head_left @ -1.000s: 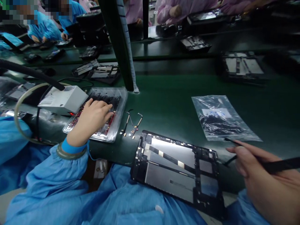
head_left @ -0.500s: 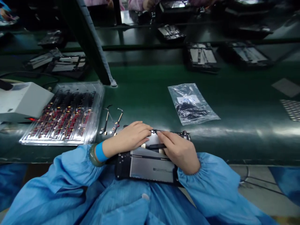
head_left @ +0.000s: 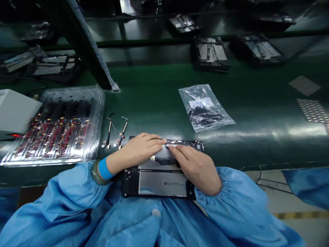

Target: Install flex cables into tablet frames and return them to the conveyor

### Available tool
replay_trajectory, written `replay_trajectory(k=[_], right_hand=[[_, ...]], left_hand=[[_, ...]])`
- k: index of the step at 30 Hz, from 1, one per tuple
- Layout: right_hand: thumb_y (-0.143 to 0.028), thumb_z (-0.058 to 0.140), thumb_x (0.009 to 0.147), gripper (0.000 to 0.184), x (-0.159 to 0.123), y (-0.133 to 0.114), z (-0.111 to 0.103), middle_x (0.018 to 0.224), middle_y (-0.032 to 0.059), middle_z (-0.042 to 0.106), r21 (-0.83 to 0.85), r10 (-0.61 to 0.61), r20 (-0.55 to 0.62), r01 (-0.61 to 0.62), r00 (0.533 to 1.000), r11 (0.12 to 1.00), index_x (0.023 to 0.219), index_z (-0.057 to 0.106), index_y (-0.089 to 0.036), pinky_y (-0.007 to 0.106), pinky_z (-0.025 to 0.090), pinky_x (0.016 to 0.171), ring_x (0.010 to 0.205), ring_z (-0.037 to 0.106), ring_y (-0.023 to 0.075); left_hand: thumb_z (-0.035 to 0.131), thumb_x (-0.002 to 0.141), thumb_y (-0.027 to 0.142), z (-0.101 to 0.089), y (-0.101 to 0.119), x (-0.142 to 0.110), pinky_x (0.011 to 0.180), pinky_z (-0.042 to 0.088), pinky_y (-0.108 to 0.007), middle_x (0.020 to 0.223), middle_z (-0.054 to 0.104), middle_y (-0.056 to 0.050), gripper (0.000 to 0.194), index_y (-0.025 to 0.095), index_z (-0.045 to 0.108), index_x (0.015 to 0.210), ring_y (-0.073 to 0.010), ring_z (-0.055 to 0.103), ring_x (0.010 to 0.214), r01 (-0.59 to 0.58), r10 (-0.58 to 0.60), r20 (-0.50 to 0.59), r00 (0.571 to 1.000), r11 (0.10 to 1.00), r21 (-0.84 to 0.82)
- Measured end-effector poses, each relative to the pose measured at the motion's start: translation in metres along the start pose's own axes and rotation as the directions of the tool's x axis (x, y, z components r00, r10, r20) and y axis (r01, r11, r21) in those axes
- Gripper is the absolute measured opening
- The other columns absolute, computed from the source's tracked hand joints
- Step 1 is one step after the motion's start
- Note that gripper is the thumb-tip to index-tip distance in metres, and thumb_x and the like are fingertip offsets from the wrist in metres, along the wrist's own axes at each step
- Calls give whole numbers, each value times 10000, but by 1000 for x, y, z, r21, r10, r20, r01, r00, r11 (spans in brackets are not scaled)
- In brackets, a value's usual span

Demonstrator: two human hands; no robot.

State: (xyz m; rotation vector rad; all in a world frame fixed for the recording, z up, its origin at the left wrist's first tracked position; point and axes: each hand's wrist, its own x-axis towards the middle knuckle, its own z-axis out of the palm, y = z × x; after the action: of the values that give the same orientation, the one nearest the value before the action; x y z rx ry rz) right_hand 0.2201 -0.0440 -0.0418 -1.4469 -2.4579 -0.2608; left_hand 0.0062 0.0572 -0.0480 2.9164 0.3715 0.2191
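Observation:
An opened tablet-like device [head_left: 131, 181] lies at the table's front edge, with a silvery battery panel [head_left: 161, 183] facing up. My left hand [head_left: 142, 147] rests across its upper left part, fingers stretched out flat. My right hand [head_left: 195, 164] comes in from the right, its fingers closed together at the upper middle. A black flex cable [head_left: 164, 160] with a pale end runs under the right fingers, which seem to grip it; the exact contact is hidden. Along the far edge a narrow circuit board [head_left: 180, 141] shows between and beyond the hands.
Several loose flex cables [head_left: 115, 133] lie left of the device, beside a clear plastic tray [head_left: 100, 113] of small parts. A clear bag [head_left: 205, 108] of black pieces lies ahead. Further back are opened devices [head_left: 212, 53] and a slanted post [head_left: 89, 48]. A white box [head_left: 15, 109] stands far left.
The view has shifted slightly. The black flex cable lies lower and flatter across the device, and my right fingers have straightened a little. My left hand stays in nearly the same place.

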Motion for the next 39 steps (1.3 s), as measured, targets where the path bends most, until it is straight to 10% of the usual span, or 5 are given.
replay_trajectory(k=[39], right_hand=[[-86, 529, 911, 225, -13, 11, -2, 956, 102, 706, -59, -4, -63, 0, 998, 998, 1060, 693, -123, 300, 418, 598, 734, 583, 169]], left_hand=[[473, 935, 112, -1, 7, 3, 869, 458, -413, 1328, 598, -123, 378, 134, 556, 1303, -282, 546, 1166, -38, 36, 12, 999, 986, 160]])
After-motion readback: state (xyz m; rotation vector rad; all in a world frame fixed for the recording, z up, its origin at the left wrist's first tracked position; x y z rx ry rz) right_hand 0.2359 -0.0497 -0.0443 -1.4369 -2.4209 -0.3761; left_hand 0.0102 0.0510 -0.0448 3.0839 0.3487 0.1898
